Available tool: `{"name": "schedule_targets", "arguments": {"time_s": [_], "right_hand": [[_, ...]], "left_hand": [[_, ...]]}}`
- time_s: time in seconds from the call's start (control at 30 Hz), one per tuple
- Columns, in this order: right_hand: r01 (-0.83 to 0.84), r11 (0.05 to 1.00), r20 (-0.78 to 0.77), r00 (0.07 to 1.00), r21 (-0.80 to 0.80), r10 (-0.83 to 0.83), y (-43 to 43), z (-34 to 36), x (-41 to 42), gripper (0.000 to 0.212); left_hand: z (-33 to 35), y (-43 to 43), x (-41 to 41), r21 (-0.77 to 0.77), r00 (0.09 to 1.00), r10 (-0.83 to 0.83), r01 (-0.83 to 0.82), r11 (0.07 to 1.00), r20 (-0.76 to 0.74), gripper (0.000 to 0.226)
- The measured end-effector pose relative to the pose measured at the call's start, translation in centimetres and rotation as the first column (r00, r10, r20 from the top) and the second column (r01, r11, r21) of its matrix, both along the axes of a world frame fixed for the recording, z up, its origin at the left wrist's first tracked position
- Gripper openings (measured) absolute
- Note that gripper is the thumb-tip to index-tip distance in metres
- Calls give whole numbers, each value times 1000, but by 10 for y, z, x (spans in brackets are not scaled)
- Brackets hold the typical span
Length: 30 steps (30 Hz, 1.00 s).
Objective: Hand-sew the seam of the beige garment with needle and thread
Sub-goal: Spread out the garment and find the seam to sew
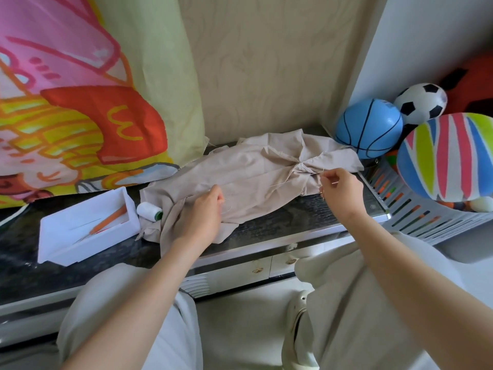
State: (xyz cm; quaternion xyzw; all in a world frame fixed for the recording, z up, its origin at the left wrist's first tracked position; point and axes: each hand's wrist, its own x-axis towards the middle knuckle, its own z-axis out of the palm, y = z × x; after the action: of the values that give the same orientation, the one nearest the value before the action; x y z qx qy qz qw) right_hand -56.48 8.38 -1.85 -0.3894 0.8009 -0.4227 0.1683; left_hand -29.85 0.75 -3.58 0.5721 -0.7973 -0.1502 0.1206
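On a dark counter (293, 218), thread (290, 181) is pinched at the beige garment (248, 177)'s right end by the right hand (342, 188); left hand (205, 209)'s hold unclear

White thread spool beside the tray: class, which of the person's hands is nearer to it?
Left. The left hand grips the beige garment just right of the spool; the right hand, pinching the needle, is at the garment's far end by the blue ball.
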Motion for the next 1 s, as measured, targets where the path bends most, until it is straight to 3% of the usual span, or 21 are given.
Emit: {"name": "schedule_targets", "arguments": {"time_s": [0.57, 0.8, 1.0], "right_hand": [[100, 977, -157, 985, 186, -71, 10, -10, -16, 24], [156, 956, -134, 983, 248, -126, 12, -13, -20, 22], [173, 936, -132, 982, 305, -139, 13, -13, -21, 19]], "left_hand": [[1, 0, -2, 129, 990, 114, -103, 986, -78, 30], [1, -1, -2, 141, 959, 212, -187, 972, -190, 30], [3, 2, -3, 128, 945, 259, -237, 963, -198, 25]]}}
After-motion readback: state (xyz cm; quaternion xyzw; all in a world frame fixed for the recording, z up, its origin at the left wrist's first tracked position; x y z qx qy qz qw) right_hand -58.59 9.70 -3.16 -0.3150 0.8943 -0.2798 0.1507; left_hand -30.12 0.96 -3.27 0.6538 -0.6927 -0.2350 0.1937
